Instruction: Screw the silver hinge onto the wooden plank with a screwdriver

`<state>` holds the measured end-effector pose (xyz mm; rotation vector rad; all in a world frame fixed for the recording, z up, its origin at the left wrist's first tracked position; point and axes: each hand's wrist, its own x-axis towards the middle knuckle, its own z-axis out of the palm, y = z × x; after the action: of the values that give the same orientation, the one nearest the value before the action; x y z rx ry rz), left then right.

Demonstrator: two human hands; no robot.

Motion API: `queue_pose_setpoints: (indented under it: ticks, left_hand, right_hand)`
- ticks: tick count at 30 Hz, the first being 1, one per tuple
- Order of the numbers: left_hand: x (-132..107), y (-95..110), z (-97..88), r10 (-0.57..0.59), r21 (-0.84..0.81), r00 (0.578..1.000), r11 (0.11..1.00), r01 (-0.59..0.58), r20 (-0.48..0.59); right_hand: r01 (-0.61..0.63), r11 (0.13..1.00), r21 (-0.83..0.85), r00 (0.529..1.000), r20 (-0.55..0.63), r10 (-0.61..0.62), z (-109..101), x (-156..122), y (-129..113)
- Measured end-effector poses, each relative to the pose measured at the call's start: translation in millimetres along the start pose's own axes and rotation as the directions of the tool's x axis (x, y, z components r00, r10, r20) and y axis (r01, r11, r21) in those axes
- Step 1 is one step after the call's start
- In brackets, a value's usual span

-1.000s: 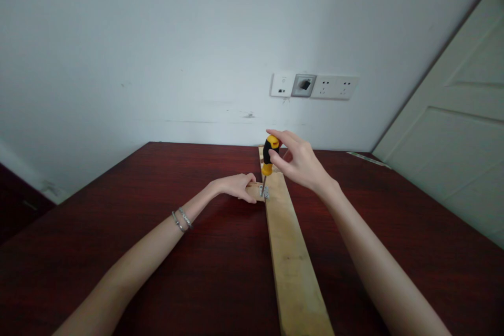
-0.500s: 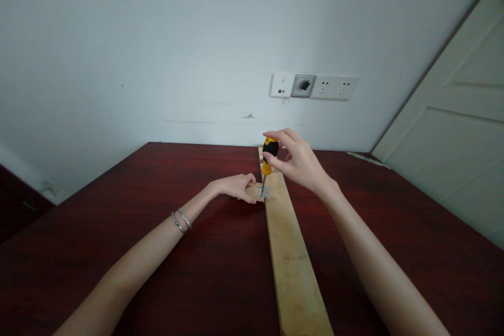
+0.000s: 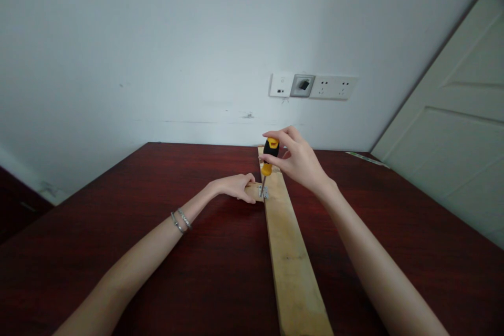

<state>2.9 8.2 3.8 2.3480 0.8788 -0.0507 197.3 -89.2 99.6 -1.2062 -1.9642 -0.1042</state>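
Observation:
A long pale wooden plank point(image 3: 291, 257) lies on the dark red table point(image 3: 197, 252), running away from me. A small wooden block point(image 3: 255, 190) sits against the plank's left edge, joined by a small metal hinge point(image 3: 264, 193). My left hand point(image 3: 234, 187) is closed on the block, pressing it to the plank. My right hand point(image 3: 297, 160) pinches the yellow and black handle of a screwdriver point(image 3: 268, 156), which stands upright with its tip on the hinge.
A white wall stands behind the table with a row of sockets point(image 3: 313, 86). A white door point(image 3: 457, 131) is at the right. The table's far edge meets the wall.
My right hand's fingers have shifted round the screwdriver handle, turning it a little. The left hand, block and plank have stayed put.

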Motion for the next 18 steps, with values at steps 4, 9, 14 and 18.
queue_pose_setpoints:
  ticks: [4, 9, 14, 18]
  left_hand:
    - [0.1, -0.5, -0.4, 0.005, -0.008, 1.0, 1.0, -0.005, 0.01]
    - [0.0, 0.9, -0.3, -0.004, 0.005, 1.0, 1.0, 0.004, -0.002]
    - [-0.4, 2.8, -0.4, 0.006, 0.015, 1.0, 1.0, -0.006, -0.008]
    - [0.4, 0.7, 0.2, 0.001, 0.002, 1.0, 1.0, -0.001, -0.005]
  right_hand:
    - [0.007, 0.997, 0.08, 1.0, 0.003, -0.007, 1.1, 1.1, 4.0]
    - [0.068, 0.986, 0.149, 0.998, -0.008, -0.067, 4.3, 1.9, 4.5]
    - [0.009, 0.999, 0.036, 1.0, 0.016, -0.01, 5.4, 1.1, 2.8]
    - [0.026, 1.0, 0.0, 0.999, 0.033, -0.026, 3.0, -0.2, 1.5]
